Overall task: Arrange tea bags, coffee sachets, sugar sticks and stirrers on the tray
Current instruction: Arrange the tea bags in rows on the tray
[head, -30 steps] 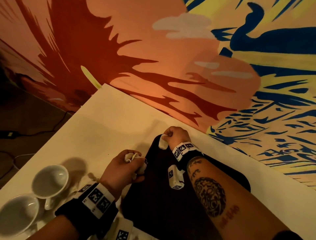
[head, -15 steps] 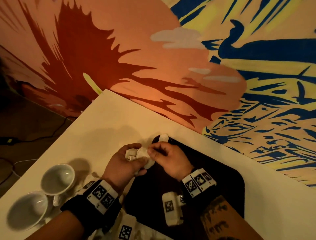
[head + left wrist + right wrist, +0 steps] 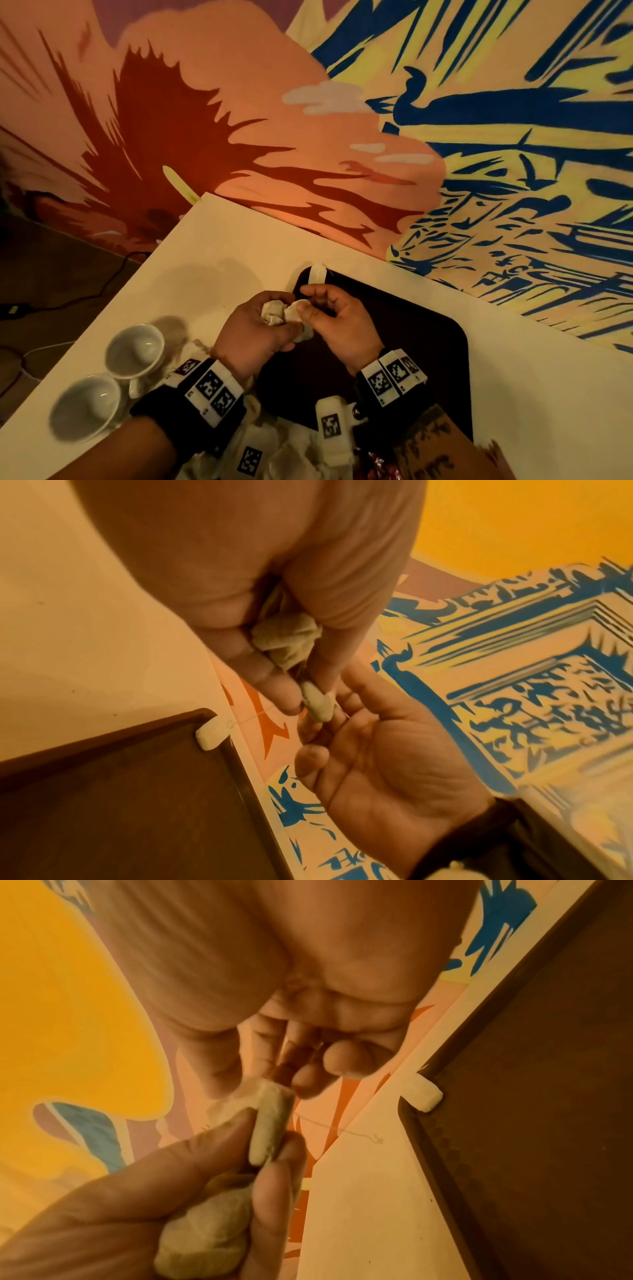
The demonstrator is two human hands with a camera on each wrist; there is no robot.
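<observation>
Soft, off-white paper pouches fill the left hand [image 3: 251,330], which we see curled round a crumpled bunch of tea bags [image 3: 274,313] above the near corner of the dark tray [image 3: 428,342], with one bag [image 3: 270,1123] pushed up and pinched between its thumb and forefinger. Our right hand [image 3: 337,320] meets it with the fingers bent and slightly apart, the tips [image 3: 304,1081] touching the top of that raised bag; whether they have closed on it yet we cannot tell. One more tea bag [image 3: 212,733] already lies inside the tray's far corner, leaning on the rim, a thin string [image 3: 356,1134] trailing past it over the pale table [image 3: 219,260].

We judge these bags to be very light, limp and easily crushed or torn, with strings that may tangle, so the best hold is a gentle pinch on a free edge or corner, drawing one clear of the bunch without squeezing the filling. The tray looks stiff, matt and dark brown, with rounded corners and a low raised lip. Two glossy white cups [image 3: 113,380] lie on their sides at the table's left edge, and more crumpled pale wrappers [image 3: 291,442] sit near the wrists
</observation>
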